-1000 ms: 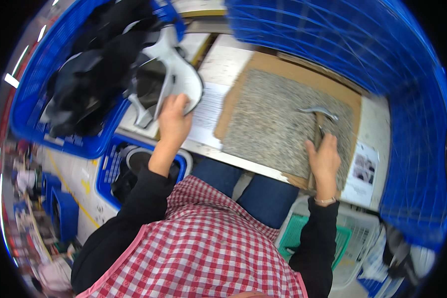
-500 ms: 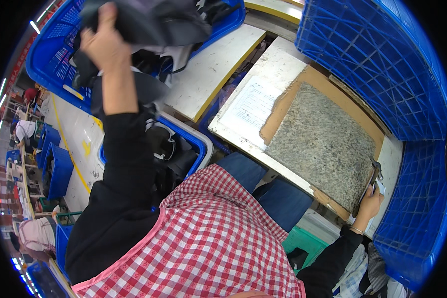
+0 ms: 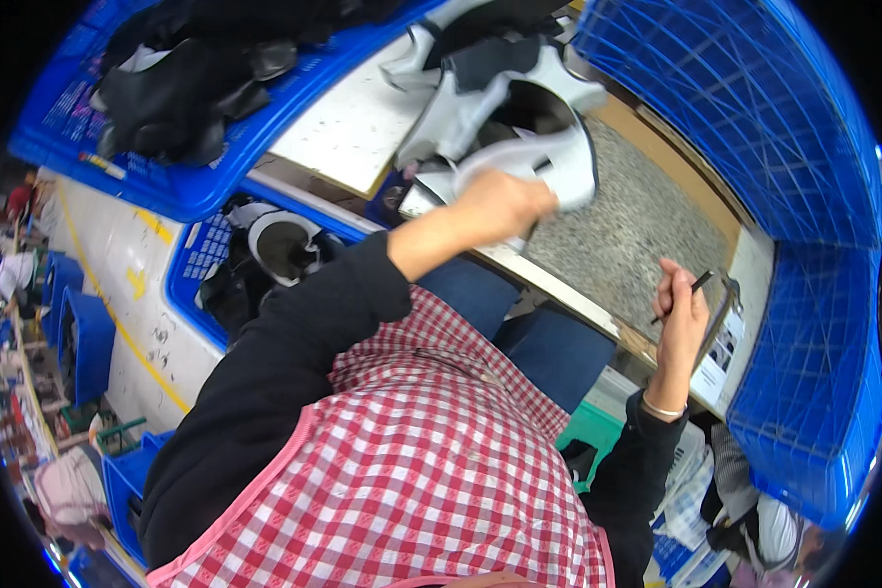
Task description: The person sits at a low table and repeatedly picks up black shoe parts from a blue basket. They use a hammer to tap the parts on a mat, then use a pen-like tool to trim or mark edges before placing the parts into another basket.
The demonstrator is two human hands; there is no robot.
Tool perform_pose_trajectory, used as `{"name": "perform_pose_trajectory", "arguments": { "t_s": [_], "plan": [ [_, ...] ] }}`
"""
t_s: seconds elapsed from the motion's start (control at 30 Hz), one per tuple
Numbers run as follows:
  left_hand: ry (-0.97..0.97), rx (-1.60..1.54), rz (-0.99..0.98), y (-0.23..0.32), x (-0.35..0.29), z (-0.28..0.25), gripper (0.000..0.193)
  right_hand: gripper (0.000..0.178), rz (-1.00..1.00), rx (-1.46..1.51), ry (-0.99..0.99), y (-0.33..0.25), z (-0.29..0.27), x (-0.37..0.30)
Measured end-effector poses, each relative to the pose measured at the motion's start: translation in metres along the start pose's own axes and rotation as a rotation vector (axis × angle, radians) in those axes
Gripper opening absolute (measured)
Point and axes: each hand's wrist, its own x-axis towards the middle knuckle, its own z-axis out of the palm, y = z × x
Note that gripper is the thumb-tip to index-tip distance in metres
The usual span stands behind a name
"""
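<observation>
My left hand [image 3: 505,211] is closed on the near edge of a white and black cut-out piece [image 3: 568,162] of sheet material, blurred by motion. This piece has a wide curved opening and overlaps the far left part of a rough grey board [image 3: 627,240]. More black and white material [image 3: 505,59] shows beyond it. Over the board's right side, my right hand [image 3: 683,304] is closed round a slim dark tool [image 3: 701,282] whose tip pokes out past the fingers. A dark curved loop shows beside that hand; whether it belongs to the tool, I cannot tell.
A blue basket [image 3: 196,191] heaped with black pieces stands at the far left, with another blue bin [image 3: 191,274] of pieces below it. Tall blue crates [image 3: 804,363] wall off the right side. Brown cardboard [image 3: 671,142] lies under the board. People work in the left background.
My left hand has come from over the far left basket to the board, bringing the white and black piece. My right hand has lifted and moved leftward from the board's right corner with the tool.
</observation>
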Motion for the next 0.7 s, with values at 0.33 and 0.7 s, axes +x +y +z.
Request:
{"name": "perform_pose_trajectory", "arguments": {
  "t_s": [0.33,0.7],
  "plan": [
    [1.291,-0.426,-0.189,-0.042,0.121,-0.19,0.019,0.055,-0.068,0.301,0.077,0.009,-0.039,-0.025],
    [-0.249,-0.34,0.393,0.03,0.102,0.042,0.045,0.018,-0.17,0.434,0.073,0.025,-0.013,0.002]
  ]
}}
